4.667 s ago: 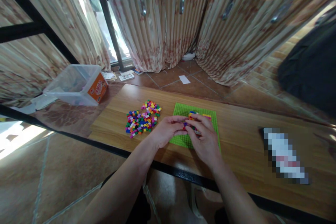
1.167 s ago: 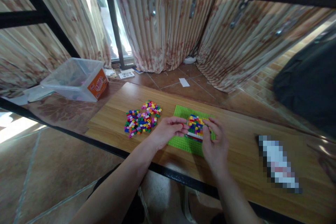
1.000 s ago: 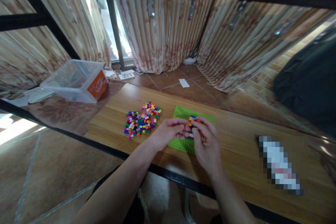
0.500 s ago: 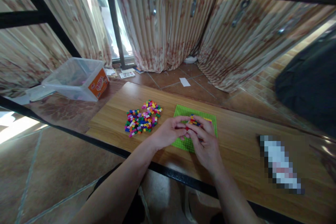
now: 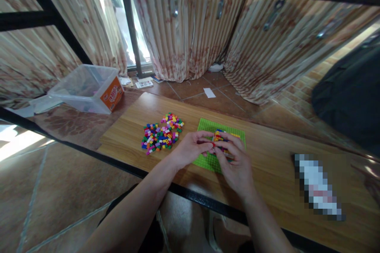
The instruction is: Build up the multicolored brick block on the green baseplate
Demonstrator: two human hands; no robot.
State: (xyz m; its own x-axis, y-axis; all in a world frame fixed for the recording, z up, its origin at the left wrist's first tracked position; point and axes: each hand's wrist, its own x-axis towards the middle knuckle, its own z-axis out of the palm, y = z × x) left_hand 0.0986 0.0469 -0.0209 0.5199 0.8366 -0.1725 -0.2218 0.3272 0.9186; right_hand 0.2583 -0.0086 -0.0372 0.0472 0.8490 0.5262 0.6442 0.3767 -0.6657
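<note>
A green studded baseplate [image 5: 234,135] lies on the wooden table [image 5: 267,154]. A small multicoloured block of joined bricks [image 5: 219,136] sits over the plate between my hands. My left hand [image 5: 190,152] pinches a small red brick at the block's left side. Curled over the block from the right, my right hand [image 5: 236,164] grips it with its fingers. Left of the plate lies a heap of loose coloured bricks [image 5: 162,134].
A clear plastic tub [image 5: 86,93] with an orange label stands on the floor at the left. A blurred white object [image 5: 319,185] lies on the table's right part. A black metal rail [image 5: 192,193] runs along the table's near edge. Curtains hang behind.
The brick block was tilted up and showing its face a second ago; now my right hand covers it and both hands are closed in on it over the plate.
</note>
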